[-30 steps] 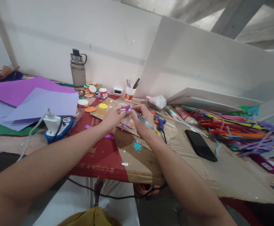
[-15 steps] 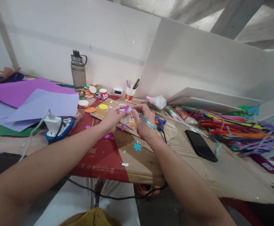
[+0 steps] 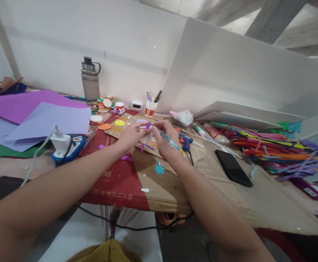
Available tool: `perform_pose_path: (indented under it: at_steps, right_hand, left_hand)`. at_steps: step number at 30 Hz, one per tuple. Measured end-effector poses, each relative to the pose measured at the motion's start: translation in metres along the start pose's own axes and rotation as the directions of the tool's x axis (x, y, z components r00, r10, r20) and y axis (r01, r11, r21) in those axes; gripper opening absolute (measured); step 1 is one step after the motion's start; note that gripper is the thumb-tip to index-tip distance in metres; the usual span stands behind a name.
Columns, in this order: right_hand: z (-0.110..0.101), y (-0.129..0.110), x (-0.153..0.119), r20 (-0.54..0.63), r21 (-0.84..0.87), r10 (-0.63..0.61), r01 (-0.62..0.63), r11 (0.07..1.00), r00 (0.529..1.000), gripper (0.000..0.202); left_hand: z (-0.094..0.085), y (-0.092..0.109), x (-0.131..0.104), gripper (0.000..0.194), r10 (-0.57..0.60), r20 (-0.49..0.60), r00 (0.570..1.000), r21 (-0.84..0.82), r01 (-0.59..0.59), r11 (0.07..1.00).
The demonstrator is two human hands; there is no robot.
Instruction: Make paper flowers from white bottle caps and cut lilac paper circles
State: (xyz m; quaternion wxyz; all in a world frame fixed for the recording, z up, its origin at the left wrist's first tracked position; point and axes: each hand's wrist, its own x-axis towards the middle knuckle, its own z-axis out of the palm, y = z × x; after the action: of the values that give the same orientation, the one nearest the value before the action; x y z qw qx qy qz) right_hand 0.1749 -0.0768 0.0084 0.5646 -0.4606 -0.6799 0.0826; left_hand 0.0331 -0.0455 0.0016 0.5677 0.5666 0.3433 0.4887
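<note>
My left hand is closed on a small round white piece, which has purple strips sticking out above and below it. Close beside it on the right, my right hand is closed around a teal see-through pen, its tip end near the round piece. The right fingertips almost meet the left ones; whether they touch the piece is hard to tell. Below the hands lies a teal flower-shaped cutout. Yellow and orange paper discs lie left of the hands.
A bottle, a cup of pens and a small clock stand along the wall. To the right are a blue glue gun, a phone and colourful strips. Purple sheets and a power strip lie left.
The round piece looks slightly turned between my fingers. Both hands keep nearly the same place and hold.
</note>
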Motion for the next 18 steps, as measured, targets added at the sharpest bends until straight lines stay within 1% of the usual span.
perform_pose_path:
  at_steps: [8,13,18]
  right_hand:
    - [0.0011,0.0029,-0.0002,-0.001,-0.001,-0.015,0.015,1.000,1.000,0.016]
    - [0.0008,0.0018,-0.0003,0.007,-0.020,-0.022,0.022,1.000,1.000,0.017]
    - [0.0003,0.0015,-0.0003,0.012,-0.024,-0.025,0.025,0.999,1.000,0.015]
  left_hand:
    - [-0.0002,-0.0015,0.0002,0.051,0.016,0.002,1.000,0.000,-0.016,1.000]
    - [0.0006,-0.0008,0.0000,0.053,-0.011,-0.009,1.000,-0.017,0.011,1.000]
    - [0.0028,0.0022,-0.0017,0.049,-0.009,-0.032,0.999,-0.051,0.007,0.999]
